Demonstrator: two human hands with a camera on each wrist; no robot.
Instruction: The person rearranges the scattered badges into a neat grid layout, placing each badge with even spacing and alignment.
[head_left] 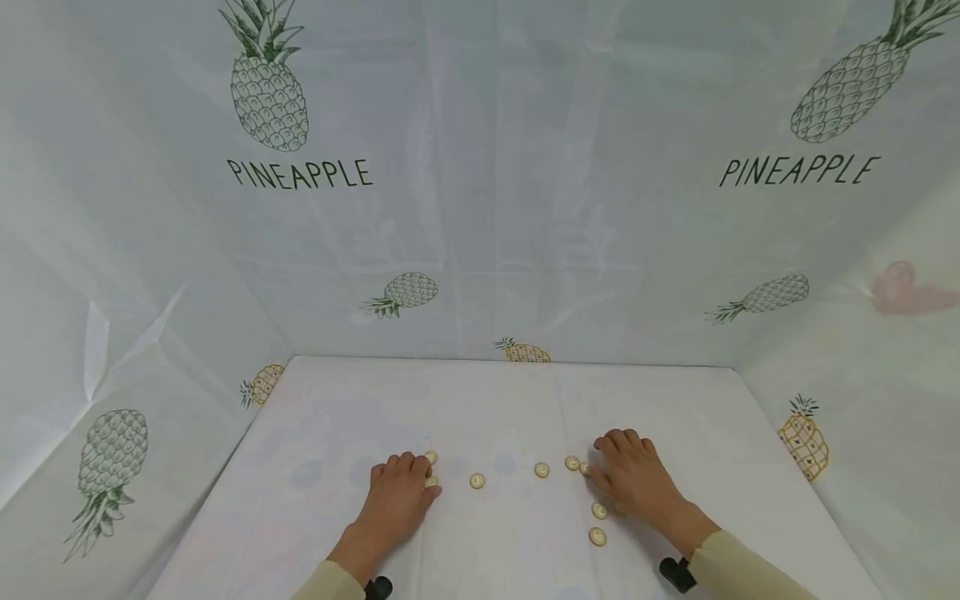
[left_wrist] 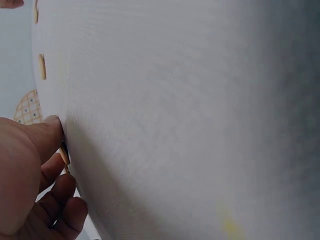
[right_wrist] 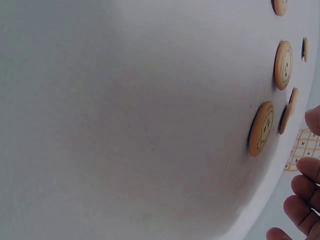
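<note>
Several small round wooden discs, some showing line drawings, lie on the white-covered table. In the head view, my left hand (head_left: 397, 492) rests by two of them: one disc (head_left: 431, 482) shows between thumb and index finger, and another (head_left: 431, 457) sits just beyond the fingertips. The left wrist view shows a disc edge (left_wrist: 64, 153) beside the thumb (left_wrist: 49, 131); a firm pinch is not visible. My right hand (head_left: 637, 475) is loosely bent, its thumb near a disc (head_left: 585, 469). Part of a disc (head_left: 619, 507) shows under that hand. The right wrist view shows loose fingers (right_wrist: 306, 192) holding nothing.
Between the hands lie two single discs, one left of centre (head_left: 477, 481) and one right (head_left: 542, 470). Two more, a nearer disc (head_left: 597, 537) and a farther disc (head_left: 599, 510), lie left of my right wrist. Pineapple-printed sheeting (head_left: 495, 208) walls the table's back and sides.
</note>
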